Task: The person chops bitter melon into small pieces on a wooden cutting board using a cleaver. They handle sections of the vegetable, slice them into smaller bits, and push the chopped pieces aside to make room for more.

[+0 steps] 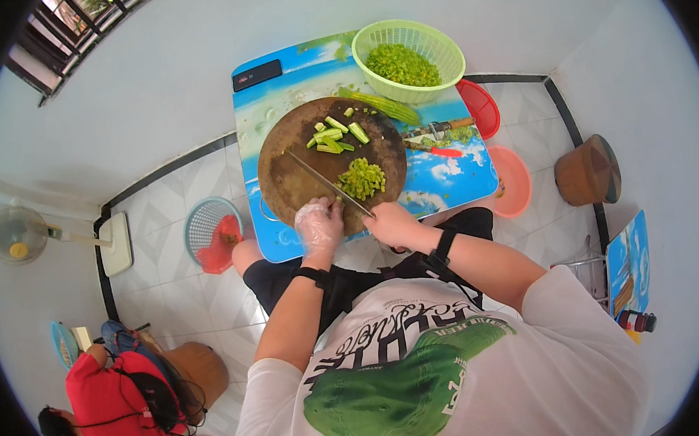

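My right hand point(394, 223) is wrapped round the handle of a long-bladed knife point(314, 172). Its blade slants across a round wooden chopping board point(285, 170). In a clear plastic glove, my left hand point(320, 224) rests at the board's near edge beside the blade, fingers bent together; what they may pinch is hidden. Right of the blade lies a heap of diced green vegetable point(361, 179). Farther back on the board are pale-centred green vegetable sticks point(330, 136). A long ridged green gourd point(382, 104) lies at the board's far right edge.
The board stands on a blue patterned table point(436, 183). A light-green basket point(452, 61) of diced greens, a phone point(257, 75) and an orange-handled tool point(442, 151) lie around it. Baskets and a stool point(581, 173) stand on the floor. A person in red point(115, 404) sits at lower left.
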Tool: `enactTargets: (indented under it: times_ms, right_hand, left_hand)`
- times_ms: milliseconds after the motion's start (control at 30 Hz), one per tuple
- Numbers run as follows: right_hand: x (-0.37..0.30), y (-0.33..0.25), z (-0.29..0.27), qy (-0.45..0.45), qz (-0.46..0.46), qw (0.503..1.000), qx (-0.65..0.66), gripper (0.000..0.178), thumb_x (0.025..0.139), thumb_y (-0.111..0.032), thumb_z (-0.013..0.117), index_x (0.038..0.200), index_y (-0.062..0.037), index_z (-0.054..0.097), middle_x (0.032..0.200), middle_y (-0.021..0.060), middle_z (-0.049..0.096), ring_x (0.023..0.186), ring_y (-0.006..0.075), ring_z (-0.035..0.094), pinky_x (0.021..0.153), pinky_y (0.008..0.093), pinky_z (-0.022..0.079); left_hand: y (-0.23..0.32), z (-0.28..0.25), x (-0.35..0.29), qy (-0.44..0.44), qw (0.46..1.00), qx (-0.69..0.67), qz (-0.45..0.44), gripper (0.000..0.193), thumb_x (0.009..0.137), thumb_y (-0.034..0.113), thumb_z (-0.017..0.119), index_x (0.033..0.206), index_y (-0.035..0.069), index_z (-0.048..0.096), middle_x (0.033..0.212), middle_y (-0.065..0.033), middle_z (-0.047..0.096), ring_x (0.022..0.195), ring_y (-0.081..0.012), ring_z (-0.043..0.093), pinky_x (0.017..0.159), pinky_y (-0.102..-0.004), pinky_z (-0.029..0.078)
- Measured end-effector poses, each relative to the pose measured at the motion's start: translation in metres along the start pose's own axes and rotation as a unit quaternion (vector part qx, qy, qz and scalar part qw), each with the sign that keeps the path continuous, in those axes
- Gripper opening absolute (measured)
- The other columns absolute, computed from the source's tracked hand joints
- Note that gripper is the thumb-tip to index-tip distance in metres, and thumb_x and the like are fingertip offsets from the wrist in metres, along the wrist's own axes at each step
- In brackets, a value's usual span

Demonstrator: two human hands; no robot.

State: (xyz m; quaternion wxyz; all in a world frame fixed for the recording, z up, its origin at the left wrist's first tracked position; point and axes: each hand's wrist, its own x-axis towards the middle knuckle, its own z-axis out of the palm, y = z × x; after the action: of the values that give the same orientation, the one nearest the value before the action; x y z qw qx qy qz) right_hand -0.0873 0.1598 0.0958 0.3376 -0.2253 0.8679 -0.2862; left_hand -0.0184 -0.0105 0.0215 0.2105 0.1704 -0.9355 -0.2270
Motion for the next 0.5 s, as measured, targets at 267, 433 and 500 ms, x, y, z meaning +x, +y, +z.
enactTargets:
  times_ms: [267,433,500]
  right_hand:
    - [-0.005,0.008,0.001,0.032,-0.017,0.999,-0.005,0.046,0.097,-0.037,0.057,0.082,0.0047,0.069,0.067,0.0249,0.066,0.061,0.0402,0.068,0.067,0.0495,0.055]
    - [-0.015,0.008,-0.001,0.005,-0.014,1.0,-0.026,0.046,0.096,-0.035,0.054,0.084,0.006,0.072,0.083,0.0301,0.069,0.083,0.0474,0.068,0.081,0.054,0.054]
    - [-0.015,0.012,0.003,0.027,-0.041,0.998,-0.042,0.047,0.096,-0.036,0.054,0.084,0.006,0.072,0.082,0.0299,0.069,0.083,0.0475,0.068,0.081,0.0543,0.054]
  left_hand:
    - [0.003,0.001,-0.004,0.015,0.998,-0.036,-0.042,0.015,0.083,0.024,0.075,0.084,0.008,0.074,0.083,-0.0124,0.07,0.082,-0.0352,0.068,0.075,-0.0486,0.052]
    - [0.002,0.002,-0.004,0.002,0.997,-0.046,-0.067,0.014,0.081,0.022,0.077,0.085,0.009,0.074,0.082,-0.0116,0.07,0.082,-0.0347,0.068,0.075,-0.0482,0.052]
    - [0.001,0.003,-0.004,0.016,0.999,-0.034,-0.039,0.016,0.081,0.024,0.079,0.085,0.009,0.075,0.078,-0.0115,0.07,0.079,-0.0346,0.068,0.073,-0.0475,0.052]
